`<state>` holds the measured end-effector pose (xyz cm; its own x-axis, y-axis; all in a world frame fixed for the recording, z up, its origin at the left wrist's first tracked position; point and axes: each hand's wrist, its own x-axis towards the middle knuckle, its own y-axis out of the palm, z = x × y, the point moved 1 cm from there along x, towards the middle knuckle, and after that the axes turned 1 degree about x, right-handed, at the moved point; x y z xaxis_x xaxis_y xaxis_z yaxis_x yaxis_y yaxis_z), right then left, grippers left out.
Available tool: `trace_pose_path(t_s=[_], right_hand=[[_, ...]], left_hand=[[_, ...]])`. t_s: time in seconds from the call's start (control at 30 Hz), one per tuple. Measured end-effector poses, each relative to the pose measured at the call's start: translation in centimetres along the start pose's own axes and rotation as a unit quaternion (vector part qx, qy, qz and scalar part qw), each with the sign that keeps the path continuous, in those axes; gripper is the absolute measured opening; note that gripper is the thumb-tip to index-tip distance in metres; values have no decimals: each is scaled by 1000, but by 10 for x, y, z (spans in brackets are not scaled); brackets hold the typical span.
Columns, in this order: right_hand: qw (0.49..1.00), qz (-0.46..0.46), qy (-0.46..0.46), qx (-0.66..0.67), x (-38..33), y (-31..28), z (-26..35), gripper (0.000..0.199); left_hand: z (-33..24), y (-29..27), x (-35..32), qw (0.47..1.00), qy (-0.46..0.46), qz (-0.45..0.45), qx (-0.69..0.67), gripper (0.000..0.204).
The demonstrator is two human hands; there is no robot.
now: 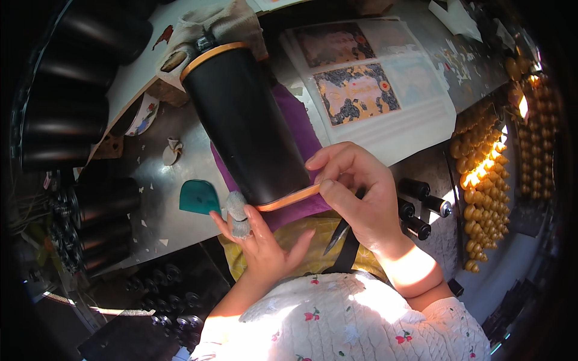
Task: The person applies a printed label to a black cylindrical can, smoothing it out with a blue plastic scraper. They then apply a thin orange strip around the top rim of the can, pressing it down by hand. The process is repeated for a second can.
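Observation:
A matte black cylinder (244,120) lies at a slant on a purple cloth (295,120), with an orange band around its far end and an orange strip (289,197) along its near rim. My right hand (361,192) pinches the strip's right end between thumb and fingers. A dark pointed tool (337,236) sticks out below that palm; how it is held is hidden. My left hand (263,246) is open at the rim's left side, fingers spread, with grey covers (239,219) on its fingers. A teal scraper (200,197) lies beside it.
Printed sheets (385,90) lie at the far right of the metal table. Beyond the cylinder is a beige cloth (232,24); a small tied cloth pad (172,151) sits at left. Black cylinders (66,123) stand along the left. Golden beaded pieces (478,180) hang at right.

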<state>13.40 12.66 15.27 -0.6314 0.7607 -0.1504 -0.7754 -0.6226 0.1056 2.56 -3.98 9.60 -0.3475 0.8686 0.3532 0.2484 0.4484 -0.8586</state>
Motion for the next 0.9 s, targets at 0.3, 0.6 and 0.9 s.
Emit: trace_pose_path(t_s=[0.3, 0.6, 0.9], right_hand=[[997, -25, 10, 74, 2, 1, -12, 10], [996, -22, -7, 83, 4, -1, -14, 10], [999, -25, -10, 34, 7, -4, -16, 8]], left_hand=[[-13, -4, 16, 998, 36, -17, 52, 94], [-9, -21, 60, 993, 22, -113, 3, 65], [6, -28, 76, 995, 11, -49, 82, 76]])
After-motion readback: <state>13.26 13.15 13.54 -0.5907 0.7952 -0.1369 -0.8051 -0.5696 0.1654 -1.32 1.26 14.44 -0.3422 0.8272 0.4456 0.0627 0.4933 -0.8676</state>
